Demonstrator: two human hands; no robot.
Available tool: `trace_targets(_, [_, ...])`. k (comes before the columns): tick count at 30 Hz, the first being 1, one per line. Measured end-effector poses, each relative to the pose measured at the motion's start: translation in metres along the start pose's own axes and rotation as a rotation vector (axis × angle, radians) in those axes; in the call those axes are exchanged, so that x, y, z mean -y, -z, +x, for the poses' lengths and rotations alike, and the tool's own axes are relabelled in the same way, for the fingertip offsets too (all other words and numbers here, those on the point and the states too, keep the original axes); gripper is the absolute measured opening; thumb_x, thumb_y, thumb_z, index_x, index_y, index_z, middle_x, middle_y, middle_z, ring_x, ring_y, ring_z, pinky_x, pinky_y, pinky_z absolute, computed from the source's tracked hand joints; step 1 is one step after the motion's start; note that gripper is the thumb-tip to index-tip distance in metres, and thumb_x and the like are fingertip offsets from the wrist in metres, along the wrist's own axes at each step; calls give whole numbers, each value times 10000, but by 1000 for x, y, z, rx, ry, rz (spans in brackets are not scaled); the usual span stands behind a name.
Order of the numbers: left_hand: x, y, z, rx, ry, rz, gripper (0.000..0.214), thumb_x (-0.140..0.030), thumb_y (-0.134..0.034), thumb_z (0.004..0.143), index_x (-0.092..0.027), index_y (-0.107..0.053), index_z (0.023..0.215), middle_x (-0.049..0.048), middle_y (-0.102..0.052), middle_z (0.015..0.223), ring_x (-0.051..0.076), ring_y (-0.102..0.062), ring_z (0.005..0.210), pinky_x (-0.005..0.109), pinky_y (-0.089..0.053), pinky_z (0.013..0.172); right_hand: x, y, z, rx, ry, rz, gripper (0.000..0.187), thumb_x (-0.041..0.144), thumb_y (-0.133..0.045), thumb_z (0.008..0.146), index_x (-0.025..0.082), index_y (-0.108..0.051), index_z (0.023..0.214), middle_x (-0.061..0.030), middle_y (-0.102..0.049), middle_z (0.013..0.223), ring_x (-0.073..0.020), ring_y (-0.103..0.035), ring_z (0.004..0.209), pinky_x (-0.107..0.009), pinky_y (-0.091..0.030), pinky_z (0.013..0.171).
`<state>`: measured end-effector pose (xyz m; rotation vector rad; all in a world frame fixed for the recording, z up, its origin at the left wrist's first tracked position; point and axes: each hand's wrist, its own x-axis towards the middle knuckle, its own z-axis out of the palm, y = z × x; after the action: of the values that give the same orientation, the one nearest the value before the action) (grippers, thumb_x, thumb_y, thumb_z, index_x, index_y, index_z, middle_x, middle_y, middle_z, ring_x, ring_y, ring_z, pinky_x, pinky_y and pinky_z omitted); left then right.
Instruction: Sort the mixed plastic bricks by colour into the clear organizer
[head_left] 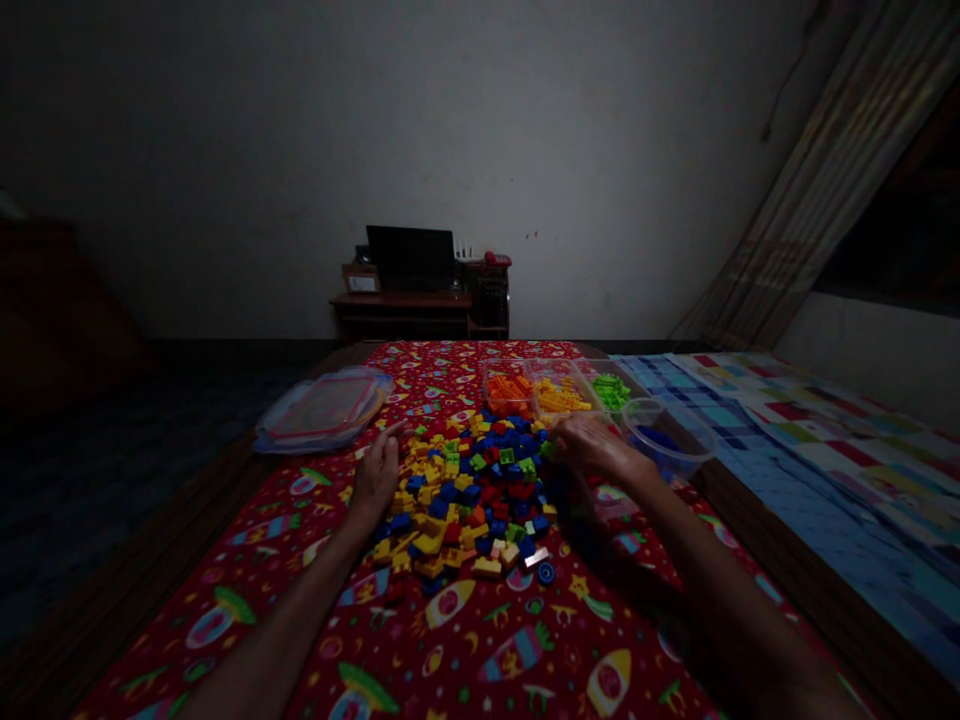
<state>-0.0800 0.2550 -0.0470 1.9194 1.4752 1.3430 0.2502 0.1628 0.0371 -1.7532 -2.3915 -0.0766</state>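
Red cloth (465, 665) bears bricks (472, 495); lids (326, 408) and bowl (694, 448) alongside.

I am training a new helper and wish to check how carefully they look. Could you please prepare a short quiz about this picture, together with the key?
1. Multiple choice: What colour are the pieces inside the round tub?
A) orange
B) green
C) blue

2. True or false: The stacked lids lie to the left of the mixed brick pile, as the wearer sees it.

3. Fill in: Of the wearer's two hands, the ____ one is nearer to the round tub.

Key:
1. C, blue.
2. True.
3. Right: the right hand is beside the tub, while the left hand is at the pile's left edge.
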Motion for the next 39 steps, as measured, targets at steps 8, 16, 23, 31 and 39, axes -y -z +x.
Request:
trace_targets(8, [10, -5, -3, 63, 33, -84, 452, -405, -319, 894, -167, -548, 1202, 108, -691, 1079, 245, -644, 994, 390, -513, 849, 10, 6, -2, -160, -53, 337, 158, 237, -523, 820, 150, -642, 764, -35, -620, 733, -126, -512, 663, -230, -336, 606])
trace_targets(16, [-8, 0, 1, 12, -64, 4, 358, -310, -356, 875, -175, -585, 1115, 84, -700, 1029, 231, -650, 949, 381, -509, 845, 26, 7, 0, -202, -155, 1106, 361, 516, -639, 683, 155, -624, 682, 26, -533, 574, -93, -454, 536, -218, -353, 517])
trace_targets(23, [-95, -9, -35, 145, -608, 113, 221, -389, -557, 871, -215, -605, 999, 47, -664, 946, 214, -606, 920, 350, -482, 826, 69, -9, 4, -364, -277, 1175, 288, 440, -667, 661, 153, -686, 656, -10, -640, 596, -109, -521, 543, -223, -395, 524])
trace_targets(31, [-103, -21, -59, 93, -753, 323, 137, -326, -524, 902, -190, -539, 908, 35, -615, 809, 203, -588, 784, 322, -456, 709, 84, -21, 0, -340, -231, 1007, 213, 339, -601, 745, 166, -708, 683, -11, -694, 672, -134, -604, 620, -222, -432, 576])
trace_targets(39, [-90, -18, -46, 197, -659, 395, 93, -278, -536, 871, -191, -545, 901, 61, -627, 901, 226, -568, 858, 355, -451, 753, 14, 28, -4, -729, -348, 646, 230, 347, -582, 755, 179, -736, 724, -50, -731, 752, -176, -653, 685, -267, -472, 650])
